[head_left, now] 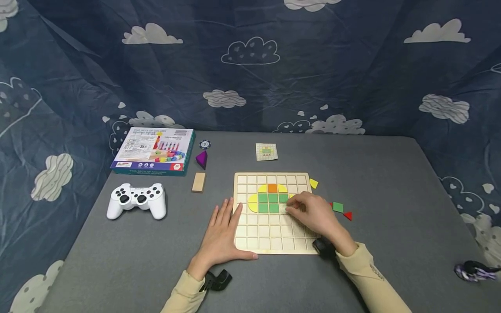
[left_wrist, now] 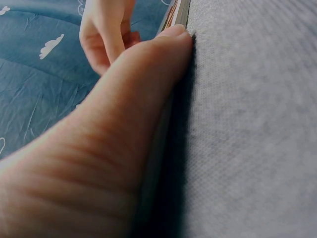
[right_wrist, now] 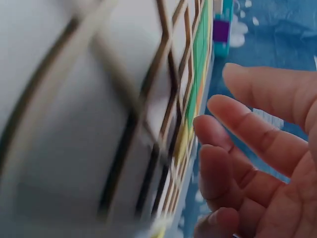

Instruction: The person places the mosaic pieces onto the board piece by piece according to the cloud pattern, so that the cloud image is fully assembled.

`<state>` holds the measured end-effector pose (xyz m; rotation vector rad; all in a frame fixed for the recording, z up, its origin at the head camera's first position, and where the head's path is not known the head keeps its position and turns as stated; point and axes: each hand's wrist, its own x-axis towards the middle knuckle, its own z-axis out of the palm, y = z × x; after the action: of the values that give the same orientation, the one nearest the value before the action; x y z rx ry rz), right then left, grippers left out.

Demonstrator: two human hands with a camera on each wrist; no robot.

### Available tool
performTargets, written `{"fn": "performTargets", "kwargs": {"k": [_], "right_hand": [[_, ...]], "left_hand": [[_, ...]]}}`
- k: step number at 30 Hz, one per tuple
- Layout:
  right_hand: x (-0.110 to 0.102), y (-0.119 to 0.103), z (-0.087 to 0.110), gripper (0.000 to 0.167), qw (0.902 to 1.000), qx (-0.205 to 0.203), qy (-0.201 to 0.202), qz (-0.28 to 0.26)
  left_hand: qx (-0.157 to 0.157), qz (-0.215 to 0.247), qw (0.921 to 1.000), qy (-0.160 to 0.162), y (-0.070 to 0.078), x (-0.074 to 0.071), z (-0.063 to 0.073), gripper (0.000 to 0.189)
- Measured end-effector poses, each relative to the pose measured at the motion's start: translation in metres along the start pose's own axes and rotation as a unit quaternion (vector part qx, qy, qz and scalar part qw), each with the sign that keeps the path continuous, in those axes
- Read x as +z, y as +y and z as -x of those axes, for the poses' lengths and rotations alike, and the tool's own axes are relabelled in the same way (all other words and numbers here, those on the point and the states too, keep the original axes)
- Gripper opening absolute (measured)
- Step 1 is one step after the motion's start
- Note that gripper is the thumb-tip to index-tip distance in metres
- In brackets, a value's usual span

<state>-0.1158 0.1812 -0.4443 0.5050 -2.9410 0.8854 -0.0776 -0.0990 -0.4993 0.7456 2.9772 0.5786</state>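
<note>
A square wooden grid board [head_left: 274, 251] lies on the grey table. Green square tiles [head_left: 274, 198], an orange tile [head_left: 272, 188] and rounded yellow pieces [head_left: 253, 203] fill some cells in its upper middle. My left hand [head_left: 221, 237] rests flat at the lower left corner, fingers spread along the left side and thumb along the front edge. Over the right half of the board is my right hand [head_left: 313, 213], its fingertips close to the right end of the green tiles. The right wrist view shows its fingers [right_wrist: 247, 121] loosely bent and apart, nothing between them.
Right of the board lie a yellow piece [head_left: 314, 183], a green square [head_left: 338, 207] and a red triangle [head_left: 348, 216]. Behind it is a pattern card [head_left: 266, 151]. To the left are a boxed set [head_left: 152, 150], a white game controller [head_left: 137, 201] and a wooden block [head_left: 198, 182].
</note>
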Motion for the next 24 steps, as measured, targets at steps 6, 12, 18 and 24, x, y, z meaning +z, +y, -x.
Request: {"fn": "performTargets", "kwargs": {"k": [6,12,18,24], "right_hand": [[-0.024,0.025,0.013,0.013,0.997,0.045,0.062,0.017],[-0.042,0.047,0.026,0.018,0.9925,0.092,0.074,0.03],[-0.052,0.064,0.036,0.028,0.991,0.107,0.071,0.041],[-0.055,0.075,0.042,0.032,0.9905,0.112,0.054,0.058]], "left_hand": [[0.003,0.008,1.0,0.003,0.001,-0.002,0.0,0.132],[0.002,0.008,1.0,0.002,0.0,-0.001,0.001,0.132],[0.002,0.01,1.0,-0.001,0.0,0.0,0.001,0.132],[0.004,0.008,1.0,0.002,0.0,-0.001,0.0,0.132]]}}
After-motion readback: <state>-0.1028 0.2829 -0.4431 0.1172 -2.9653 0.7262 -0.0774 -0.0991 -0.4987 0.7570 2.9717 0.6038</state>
